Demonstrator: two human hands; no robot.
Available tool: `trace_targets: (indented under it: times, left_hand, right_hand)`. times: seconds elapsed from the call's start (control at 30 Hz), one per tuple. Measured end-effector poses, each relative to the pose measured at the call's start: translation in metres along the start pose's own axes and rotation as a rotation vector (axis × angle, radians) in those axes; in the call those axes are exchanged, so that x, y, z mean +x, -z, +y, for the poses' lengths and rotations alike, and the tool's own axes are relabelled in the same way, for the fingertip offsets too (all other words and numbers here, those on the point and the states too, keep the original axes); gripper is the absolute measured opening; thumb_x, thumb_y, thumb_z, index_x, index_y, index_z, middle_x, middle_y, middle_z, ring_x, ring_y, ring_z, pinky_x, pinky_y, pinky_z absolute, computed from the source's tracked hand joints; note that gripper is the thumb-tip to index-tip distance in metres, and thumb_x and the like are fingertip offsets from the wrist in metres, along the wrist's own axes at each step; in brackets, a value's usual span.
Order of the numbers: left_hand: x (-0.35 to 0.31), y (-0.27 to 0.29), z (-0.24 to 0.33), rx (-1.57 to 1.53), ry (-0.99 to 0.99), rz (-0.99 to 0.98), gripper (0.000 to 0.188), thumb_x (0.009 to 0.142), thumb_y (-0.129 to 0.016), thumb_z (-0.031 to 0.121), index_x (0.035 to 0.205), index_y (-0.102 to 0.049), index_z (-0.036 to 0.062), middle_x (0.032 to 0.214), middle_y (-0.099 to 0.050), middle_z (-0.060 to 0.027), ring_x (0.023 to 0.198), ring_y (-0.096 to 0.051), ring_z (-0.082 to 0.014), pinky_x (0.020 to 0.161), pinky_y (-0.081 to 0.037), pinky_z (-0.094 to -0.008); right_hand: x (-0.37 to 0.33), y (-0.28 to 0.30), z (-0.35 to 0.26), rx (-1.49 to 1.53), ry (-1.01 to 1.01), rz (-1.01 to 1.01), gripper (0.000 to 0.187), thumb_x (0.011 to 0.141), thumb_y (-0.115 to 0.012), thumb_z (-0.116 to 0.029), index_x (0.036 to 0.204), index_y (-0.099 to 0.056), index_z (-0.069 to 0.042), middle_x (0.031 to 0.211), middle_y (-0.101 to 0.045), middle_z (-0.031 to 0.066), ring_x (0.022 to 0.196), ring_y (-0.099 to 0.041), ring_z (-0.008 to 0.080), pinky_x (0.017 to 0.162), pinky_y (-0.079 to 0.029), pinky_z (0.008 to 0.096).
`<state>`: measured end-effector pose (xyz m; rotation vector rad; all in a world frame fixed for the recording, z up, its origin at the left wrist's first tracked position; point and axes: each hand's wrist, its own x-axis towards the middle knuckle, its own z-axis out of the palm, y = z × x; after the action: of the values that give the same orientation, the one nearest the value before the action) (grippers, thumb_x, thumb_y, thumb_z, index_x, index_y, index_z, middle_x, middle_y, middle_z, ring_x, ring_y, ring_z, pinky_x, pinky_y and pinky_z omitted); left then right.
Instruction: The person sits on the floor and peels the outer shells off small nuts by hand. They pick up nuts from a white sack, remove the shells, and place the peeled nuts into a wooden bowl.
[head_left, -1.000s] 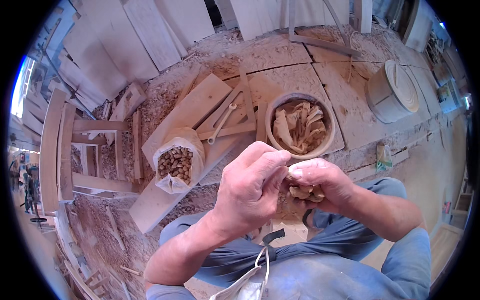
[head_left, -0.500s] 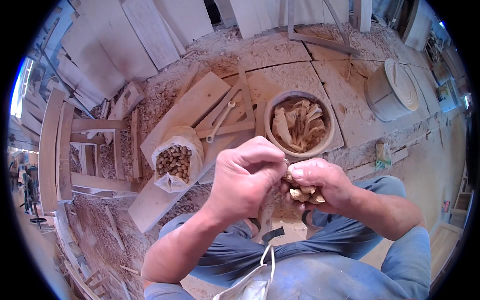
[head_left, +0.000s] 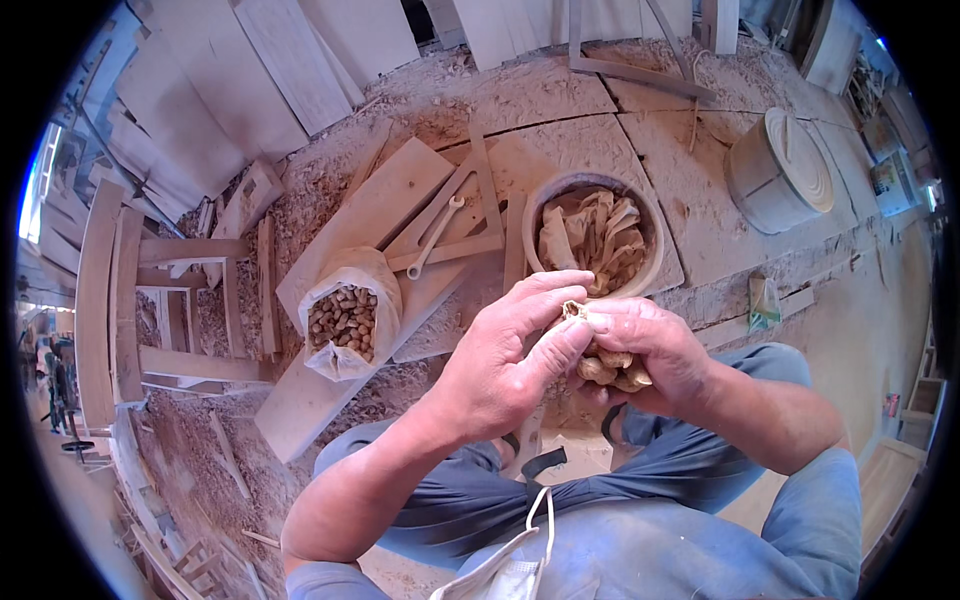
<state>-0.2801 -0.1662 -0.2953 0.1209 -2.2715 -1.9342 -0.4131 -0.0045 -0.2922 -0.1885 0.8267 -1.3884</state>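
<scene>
Several unshelled peanuts [head_left: 608, 370] lie in the palm of my right hand [head_left: 655, 350], whose fingers curl round them. One opened peanut shell [head_left: 574, 311] is pinched between the thumb and fingers of my left hand [head_left: 515, 350], and my right thumb presses against it. Whether a kernel sits inside the shell cannot be made out. Just beyond my hands stands a round bowl [head_left: 652, 215] with crumpled tan paper or cloth [head_left: 590, 235] in it. To the left, a white bag [head_left: 385, 285] with rolled-down sides is filled with more peanuts [head_left: 343, 320].
A wrench [head_left: 437, 237] and wooden pieces [head_left: 490, 185] rest on a long board [head_left: 375, 220]. At the left is a wooden chair frame [head_left: 130, 300]. A lidded bucket [head_left: 780, 175] stands at the right, near a small packet [head_left: 764, 303]. Sawdust and shavings cover the floor.
My left hand has turned, its fingers spreading up and its thumb meeting my right thumb at the shell. The shell now shows open between both hands. The view has shifted slightly.
</scene>
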Motion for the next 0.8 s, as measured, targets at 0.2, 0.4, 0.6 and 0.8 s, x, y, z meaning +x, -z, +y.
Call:
trace_targets:
  times: [0.2, 0.4, 0.6, 0.8]
  left_hand:
    - [0.002, -0.005, 0.001, 0.12, -0.115, 0.0, 0.035, 0.106, -0.049, 0.02, 0.126, -0.057, -0.0069, 0.136, -0.055, -0.0205, 0.12, -0.058, -0.0289, 0.103, -0.045, -0.0374]
    - [0.004, -0.009, -0.003, 0.073, -0.065, -0.007, 0.033, 0.107, -0.045, 0.019, 0.129, -0.055, -0.0045, 0.123, -0.059, -0.0181, 0.113, -0.059, -0.0256, 0.099, -0.046, -0.0346]
    - [0.005, -0.009, -0.006, 0.065, -0.095, 0.007, 0.039, 0.107, -0.045, 0.025, 0.128, -0.056, -0.0049, 0.122, -0.059, -0.0169, 0.111, -0.059, -0.0244, 0.099, -0.046, -0.0337]
    - [0.006, -0.012, -0.009, -0.025, -0.033, -0.035, 0.041, 0.107, -0.042, 0.026, 0.126, -0.057, -0.006, 0.121, -0.059, -0.0171, 0.11, -0.06, -0.0245, 0.098, -0.046, -0.0335]
  right_hand:
    - [0.002, 0.009, 0.009, 0.082, -0.028, -0.042, 0.031, 0.101, -0.057, -0.03, 0.111, -0.061, -0.001, 0.09, -0.062, 0.009, 0.072, -0.061, 0.0156, 0.054, -0.047, 0.0256]
    - [0.005, 0.014, 0.012, 0.144, -0.072, -0.063, 0.037, 0.105, -0.051, -0.033, 0.114, -0.059, 0.002, 0.095, -0.065, 0.0154, 0.076, -0.068, 0.0237, 0.05, -0.052, 0.028]
    - [0.006, 0.01, 0.013, 0.267, -0.089, -0.125, 0.041, 0.108, -0.043, -0.035, 0.118, -0.057, 0.002, 0.096, -0.064, 0.0171, 0.077, -0.068, 0.0259, 0.051, -0.054, 0.0291]
    - [0.007, 0.017, 0.016, 0.266, -0.08, -0.168, 0.041, 0.106, -0.047, -0.036, 0.122, -0.055, 0.001, 0.101, -0.065, 0.0208, 0.077, -0.07, 0.031, 0.051, -0.055, 0.0336]
